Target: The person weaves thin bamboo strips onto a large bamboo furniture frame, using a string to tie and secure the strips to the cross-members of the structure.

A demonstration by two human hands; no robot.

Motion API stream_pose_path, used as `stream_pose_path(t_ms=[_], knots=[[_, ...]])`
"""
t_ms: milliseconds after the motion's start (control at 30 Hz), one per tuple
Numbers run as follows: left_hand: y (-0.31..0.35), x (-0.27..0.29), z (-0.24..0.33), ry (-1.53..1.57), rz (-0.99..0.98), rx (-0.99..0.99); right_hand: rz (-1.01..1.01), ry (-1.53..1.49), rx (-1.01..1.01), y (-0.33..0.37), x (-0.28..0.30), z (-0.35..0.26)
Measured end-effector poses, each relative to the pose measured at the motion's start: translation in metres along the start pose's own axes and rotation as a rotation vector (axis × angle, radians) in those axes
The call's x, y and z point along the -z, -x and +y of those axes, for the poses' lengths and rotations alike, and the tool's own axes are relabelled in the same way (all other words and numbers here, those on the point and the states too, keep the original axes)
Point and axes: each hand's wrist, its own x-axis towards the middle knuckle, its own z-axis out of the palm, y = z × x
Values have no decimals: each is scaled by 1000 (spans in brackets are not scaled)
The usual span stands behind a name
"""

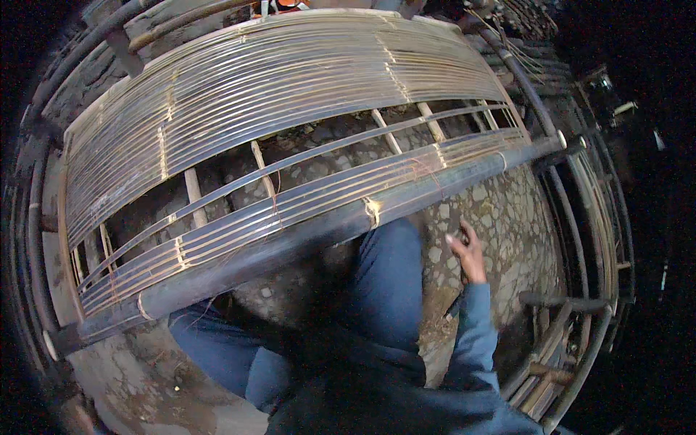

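Observation:
My right hand (470, 259) is held out over the stone-studded floor, just right of the front rail, with thumb and forefinger apart and nothing visible between them. My left hand does not show clearly; a dim, brownish smear sits at the lower left rim, and I cannot tell what it is. Across my knees stretches a long bamboo bench (283, 80) of thin slats tied with pale lashings. Its thick dark front pole (319, 246) runs over my legs. One loose-looking slat (239, 180) spans the gap between the tied slats at the back and those along the pole.
Crosspieces (194, 196) show through the gap. Stony ground (500, 217) lies to the right, with a bamboo pole frame (573, 370) at lower right. More poles (87, 51) stand behind at left. Something orange (286, 6) appears beyond the bench. The far right is dark.

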Motion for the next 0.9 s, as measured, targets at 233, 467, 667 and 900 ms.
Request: stream_pose_path(t_ms=[233, 467, 667, 900], knots=[[66, -139, 263, 283, -1178, -570, -306, -153, 42, -54, -18, -8], [50, -168, 275, 97, -387, -1000, 33, -416, 42, -1, 167, -62], [259, -188, 389, 234, -63, -1091, 84, -624, 46, -28, 216, -30], [513, -304, 449, 551, -501, -1062, -86, -1107, 259, -124, 192, -78]])
